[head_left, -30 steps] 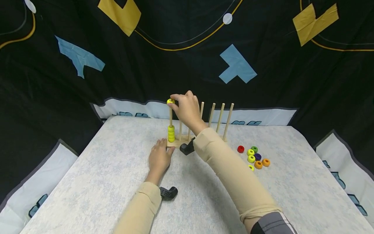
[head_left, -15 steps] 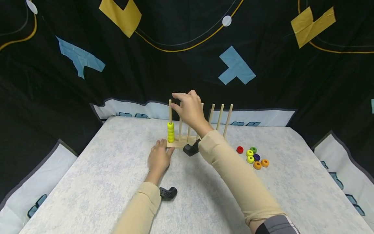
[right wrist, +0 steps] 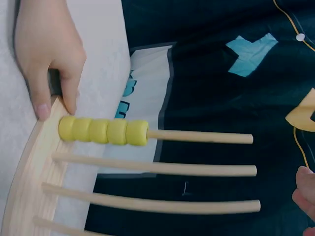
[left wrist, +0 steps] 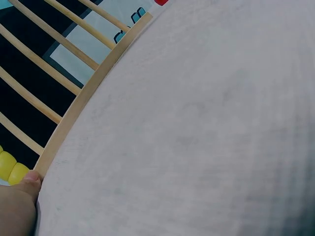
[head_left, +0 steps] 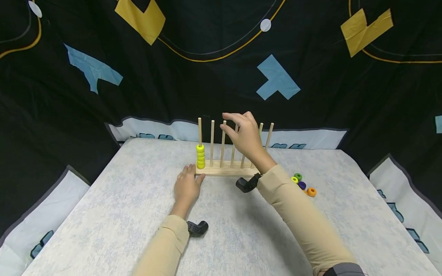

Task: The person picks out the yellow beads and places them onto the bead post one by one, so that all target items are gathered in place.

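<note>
A wooden bead rack [head_left: 224,171] stands on the table, its upright pegs in a row along the base. Yellow beads [right wrist: 103,130] fill the lower half of the leftmost peg; the other visible pegs carry none. My left hand [head_left: 186,188] grips the left end of the base, thumb in front and fingers on the other side, as the right wrist view shows. Above the rack's middle pegs hovers my right hand [head_left: 245,132], thumb and forefinger apart with nothing between them. It hides parts of the pegs on the right.
To the right of the rack lie loose beads, among them a green bead [head_left: 298,176], a purple bead [head_left: 302,185] and an orange bead [head_left: 312,192]. My right sleeve [head_left: 300,214] covers others. A dark cloth [head_left: 207,88] hangs behind the table.
My right hand let go of a yellow bead at the top of the leftmost peg, and it dropped onto the stack. The hand has since moved right, away from that peg.
</note>
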Demonstrator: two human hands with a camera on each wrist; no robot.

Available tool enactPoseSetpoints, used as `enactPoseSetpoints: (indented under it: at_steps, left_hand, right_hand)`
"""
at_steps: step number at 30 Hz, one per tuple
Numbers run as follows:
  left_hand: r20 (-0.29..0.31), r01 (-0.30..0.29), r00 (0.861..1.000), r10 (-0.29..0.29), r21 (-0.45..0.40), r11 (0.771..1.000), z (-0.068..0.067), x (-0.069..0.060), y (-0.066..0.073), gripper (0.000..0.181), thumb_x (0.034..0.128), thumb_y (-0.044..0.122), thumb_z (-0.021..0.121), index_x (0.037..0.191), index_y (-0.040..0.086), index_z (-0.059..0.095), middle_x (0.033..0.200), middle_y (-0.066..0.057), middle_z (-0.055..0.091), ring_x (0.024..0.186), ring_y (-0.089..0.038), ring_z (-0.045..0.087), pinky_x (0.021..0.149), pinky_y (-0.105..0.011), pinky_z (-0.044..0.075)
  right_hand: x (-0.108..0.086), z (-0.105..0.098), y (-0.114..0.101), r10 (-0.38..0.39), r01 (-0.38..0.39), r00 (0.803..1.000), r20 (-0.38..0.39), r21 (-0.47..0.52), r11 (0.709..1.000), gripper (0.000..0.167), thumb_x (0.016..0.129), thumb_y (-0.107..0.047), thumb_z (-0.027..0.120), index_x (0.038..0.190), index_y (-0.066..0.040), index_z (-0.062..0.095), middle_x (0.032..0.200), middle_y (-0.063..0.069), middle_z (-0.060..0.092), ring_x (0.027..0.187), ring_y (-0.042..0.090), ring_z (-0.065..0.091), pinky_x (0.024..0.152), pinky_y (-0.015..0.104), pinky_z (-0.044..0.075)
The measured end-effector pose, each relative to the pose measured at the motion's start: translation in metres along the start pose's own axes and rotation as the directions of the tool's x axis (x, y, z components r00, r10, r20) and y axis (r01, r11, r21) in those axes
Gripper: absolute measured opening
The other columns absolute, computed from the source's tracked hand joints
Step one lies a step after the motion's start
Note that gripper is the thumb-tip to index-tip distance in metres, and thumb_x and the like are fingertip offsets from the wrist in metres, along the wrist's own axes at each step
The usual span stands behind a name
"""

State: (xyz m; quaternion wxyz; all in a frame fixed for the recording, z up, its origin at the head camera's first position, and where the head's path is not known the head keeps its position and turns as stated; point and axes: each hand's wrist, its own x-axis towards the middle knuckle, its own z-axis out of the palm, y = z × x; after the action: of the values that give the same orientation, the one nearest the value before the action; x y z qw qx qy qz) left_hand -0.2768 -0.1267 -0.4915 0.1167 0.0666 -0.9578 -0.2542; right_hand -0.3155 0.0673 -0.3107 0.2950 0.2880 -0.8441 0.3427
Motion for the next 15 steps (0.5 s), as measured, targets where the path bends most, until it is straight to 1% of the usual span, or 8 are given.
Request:
enactPoseSetpoints:
  at_steps: [2, 8, 9, 10, 15]
  left_hand:
    - [0.005, -0.003, 1.0, 0.003, 0.008, 1.0, 0.0, 0.0, 0.0, 0.065, 0.1, 0.044, 0.056, 0.149, 0.003, 0.043, 0.154, -0.017, 0.043, 0.146, -0.037, 0.036, 0.119, -0.054, 0.033]
    - [0.014, -0.005, 1.0, 0.005, 0.019, 1.0, 0.0, 0.001, -0.002, 0.067, 0.1002, 0.047, 0.053, 0.15, 0.004, 0.042, 0.155, -0.016, 0.042, 0.147, -0.037, 0.035, 0.119, -0.054, 0.033]
    - [0.014, -0.007, 1.0, 0.006, 0.019, 1.0, 0.0, 0.0, -0.002, 0.067, 0.1003, 0.047, 0.053, 0.15, 0.004, 0.042, 0.155, -0.017, 0.042, 0.146, -0.037, 0.036, 0.118, -0.054, 0.033]
    - [0.014, -0.009, 1.0, 0.008, 0.02, 1.0, 0.0, 0.0, -0.002, 0.067, 0.1004, 0.047, 0.053, 0.15, 0.004, 0.042, 0.155, -0.017, 0.042, 0.146, -0.038, 0.036, 0.118, -0.055, 0.033]
    - [0.01, -0.017, 1.0, 0.017, 0.023, 1.0, 0.001, 0.001, -0.002, 0.066, 0.1006, 0.046, 0.053, 0.15, 0.004, 0.041, 0.155, -0.018, 0.042, 0.145, -0.04, 0.037, 0.117, -0.056, 0.034]
  right_hand:
    - [-0.005, -0.007, 0.004, -0.001, 0.001, 1.0, -0.011, 0.005, 1.0, 0.036, 0.093, -0.025, 0.071, 0.127, -0.013, 0.069, 0.129, 0.002, 0.069, 0.093, 0.021, 0.05, 0.077, 0.032, 0.044]
    - [-0.027, -0.026, 0.019, -0.009, 0.009, 1.0, -0.017, 0.02, 1.0, 0.036, 0.093, -0.022, 0.072, 0.126, -0.011, 0.068, 0.128, 0.004, 0.069, 0.094, 0.025, 0.052, 0.078, 0.032, 0.045]
    - [-0.031, -0.03, 0.021, -0.013, 0.013, 1.0, -0.019, 0.025, 1.0, 0.036, 0.092, -0.021, 0.072, 0.126, -0.011, 0.068, 0.127, 0.005, 0.069, 0.092, 0.026, 0.051, 0.08, 0.034, 0.045]
    - [-0.035, -0.033, 0.024, -0.016, 0.017, 1.0, -0.022, 0.02, 1.0, 0.036, 0.092, -0.02, 0.073, 0.126, -0.01, 0.069, 0.127, 0.006, 0.07, 0.091, 0.025, 0.051, 0.087, 0.035, 0.046]
    - [-0.06, -0.051, 0.042, -0.01, 0.01, 0.999, -0.035, -0.013, 1.0, 0.033, 0.091, -0.015, 0.074, 0.123, -0.008, 0.07, 0.124, 0.009, 0.071, 0.09, 0.021, 0.051, 0.086, 0.036, 0.047]
